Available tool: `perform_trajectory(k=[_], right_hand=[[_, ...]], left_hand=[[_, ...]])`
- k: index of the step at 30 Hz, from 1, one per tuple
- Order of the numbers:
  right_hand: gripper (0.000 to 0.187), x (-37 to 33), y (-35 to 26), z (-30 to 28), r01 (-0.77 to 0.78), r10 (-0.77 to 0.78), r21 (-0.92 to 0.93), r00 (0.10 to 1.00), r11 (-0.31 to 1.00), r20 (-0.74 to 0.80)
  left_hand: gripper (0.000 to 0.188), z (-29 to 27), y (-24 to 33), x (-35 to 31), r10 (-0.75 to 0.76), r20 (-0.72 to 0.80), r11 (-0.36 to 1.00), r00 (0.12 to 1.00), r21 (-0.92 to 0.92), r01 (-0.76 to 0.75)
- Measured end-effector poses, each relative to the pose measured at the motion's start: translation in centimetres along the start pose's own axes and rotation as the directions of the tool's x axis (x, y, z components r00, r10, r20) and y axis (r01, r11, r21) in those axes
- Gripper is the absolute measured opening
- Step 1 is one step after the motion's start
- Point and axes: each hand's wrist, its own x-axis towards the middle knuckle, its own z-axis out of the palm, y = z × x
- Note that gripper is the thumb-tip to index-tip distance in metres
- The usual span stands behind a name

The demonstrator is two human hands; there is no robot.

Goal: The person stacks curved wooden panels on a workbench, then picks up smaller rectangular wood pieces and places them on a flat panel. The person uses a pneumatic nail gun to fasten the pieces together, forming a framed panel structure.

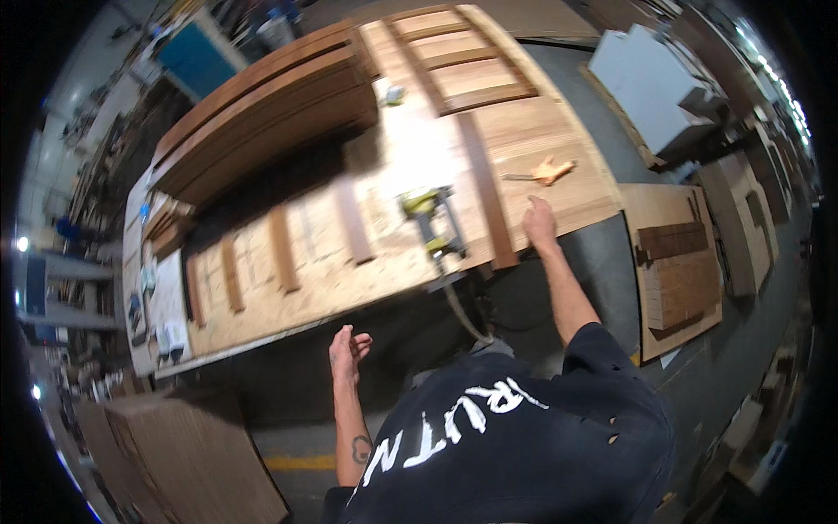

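Reaching forward over workbench (pixel 572 131), right hand (pixel 540 224)

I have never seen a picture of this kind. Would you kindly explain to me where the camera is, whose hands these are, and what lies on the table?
There is no machine arm here: a person works with two bare hands. The single picture comes from a wide fisheye camera on the person's head, looking down, so straight edges bend near its rim.

The left hand is in front of the table; the right hand is over its near edge, close to an orange-handled tool. Neither hand appears to hold anything.

On the table are also a yellow-green tool, a long dark strip, several shorter strips, a slatted wooden frame and a large brown wooden piece.
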Motion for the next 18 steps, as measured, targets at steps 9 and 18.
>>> perform_trajectory(k=[9, 18], right_hand=[[0.049, 9.1, 9.2, 1.0, 0.203, -0.078, -0.468, 0.959, 0.860, 0.273], [0.032, 7.9, 10.2, -2.7, 0.159, -0.179, 0.083, 0.875, 0.984, 0.449]], left_hand=[[0.043, 24.5, -9.6, 7.4, -0.148, 0.073, 0.985, 0.986, -0.074, 0.153], [0.032, 25.1, -7.3, 6.6, -0.002, 0.238, 0.987, 0.971, -0.155, 0.040]])
